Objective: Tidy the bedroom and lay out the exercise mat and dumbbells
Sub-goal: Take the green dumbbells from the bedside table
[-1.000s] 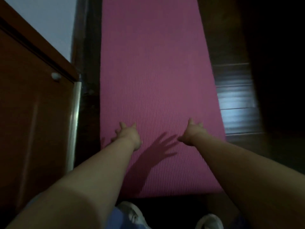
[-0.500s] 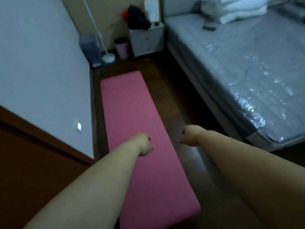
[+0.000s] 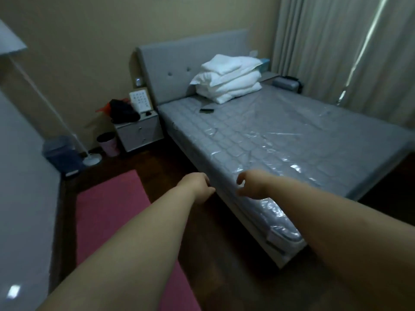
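Both arms out in front, bare and empty. Left hand [image 3: 198, 187] hanging over the dark wooden floor [image 3: 224, 261] near the bed's edge, fingers [image 3: 207, 191] curled loosely inward, gripping nothing. Right hand [image 3: 249, 184] just beside it, in front of the mattress [image 3: 280, 140] edge, fingers half open and bent, thumb apart, also gripping nothing. Hands close together but not touching.

Pink exercise mat [image 3: 107, 212] flat on the floor at lower left, running alongside the white wall [image 3: 24, 187], partly hidden under the left forearm. No dumbbells to be seen.

Mattress wrapped in clear, shiny plastic, on a grey bed frame with a buttoned headboard [image 3: 179, 66]. Stack of folded white bedding [image 3: 229, 79] at the head end, a small dark flat object [image 3: 206, 110] lying just in front of it; hard to tell what. Nightstand [image 3: 140, 131] left of the bed, dark bundle [image 3: 123, 111] and a white framed card [image 3: 140, 101] on top. Pink bin [image 3: 107, 143] beside it, floor lamp base [image 3: 91, 159] nearby. Curtains [image 3: 336, 48] drawn at far right.
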{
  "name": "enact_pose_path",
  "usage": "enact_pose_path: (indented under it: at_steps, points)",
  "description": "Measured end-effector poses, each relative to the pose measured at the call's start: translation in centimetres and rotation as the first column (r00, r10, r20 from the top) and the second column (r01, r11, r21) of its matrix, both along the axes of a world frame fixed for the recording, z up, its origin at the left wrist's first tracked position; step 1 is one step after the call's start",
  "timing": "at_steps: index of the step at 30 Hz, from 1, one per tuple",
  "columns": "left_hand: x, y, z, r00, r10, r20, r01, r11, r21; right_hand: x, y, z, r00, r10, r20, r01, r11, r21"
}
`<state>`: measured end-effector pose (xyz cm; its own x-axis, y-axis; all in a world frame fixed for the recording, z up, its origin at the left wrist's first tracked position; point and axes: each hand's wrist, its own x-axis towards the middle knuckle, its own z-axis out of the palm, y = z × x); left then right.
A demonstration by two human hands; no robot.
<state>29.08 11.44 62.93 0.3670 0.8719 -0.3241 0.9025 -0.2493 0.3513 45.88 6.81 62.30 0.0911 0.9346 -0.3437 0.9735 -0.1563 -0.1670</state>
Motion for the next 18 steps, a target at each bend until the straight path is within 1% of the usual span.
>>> enact_pose_path:
  at_steps: [1,3,6,7,8,9,11,12,14,18]
  points:
    - [1.0,0.3,0.3,1.0,-0.011,0.019,0.011,1.0,0.002,1.1,0.2,0.3,1.0,-0.015,0.002,0.015,1.0,-0.007]
    - [7.5,0.7,0.9,0.993,-0.12,0.015,0.12,0.993,-0.008,7.7,0.1,1.5,0.995,-0.091,0.041,0.093,0.995,-0.03]
    - [15.6,2.4,1.0,0.957,-0.272,-0.101,0.271,0.962,-0.017,16.3,0.9,1.5,0.98,-0.188,0.061,0.191,0.98,-0.051]
    - [18.3,3.5,1.1,0.938,-0.319,-0.135,0.316,0.948,-0.042,18.9,1.2,1.3,0.976,-0.21,0.061,0.214,0.975,-0.059]
    - [19.4,4.4,1.1,0.929,-0.335,-0.158,0.33,0.942,-0.054,19.9,1.4,1.1,0.975,-0.219,0.047,0.222,0.972,-0.072]
    - [23.7,6.0,0.9,0.905,-0.385,-0.18,0.381,0.923,-0.058,23.2,1.7,0.9,0.966,-0.251,0.058,0.254,0.965,-0.067]
    - [28.8,8.3,0.8,0.863,-0.45,-0.227,0.452,0.891,-0.048,27.4,1.7,1.0,0.948,-0.307,0.081,0.312,0.948,-0.057]
    - [32.0,9.1,0.6,0.838,-0.494,-0.23,0.5,0.865,-0.036,29.8,1.3,1.1,0.929,-0.362,0.076,0.366,0.93,-0.04]
    - [40.7,10.1,1.1,0.772,-0.597,-0.218,0.613,0.79,0.007,36.2,-0.2,2.2,0.856,-0.514,0.048,0.515,0.857,-0.008]
    - [55.8,7.5,3.0,0.585,-0.789,-0.188,0.808,0.587,0.05,47.2,-5.5,5.1,0.702,-0.712,0.005,0.712,0.702,0.02]
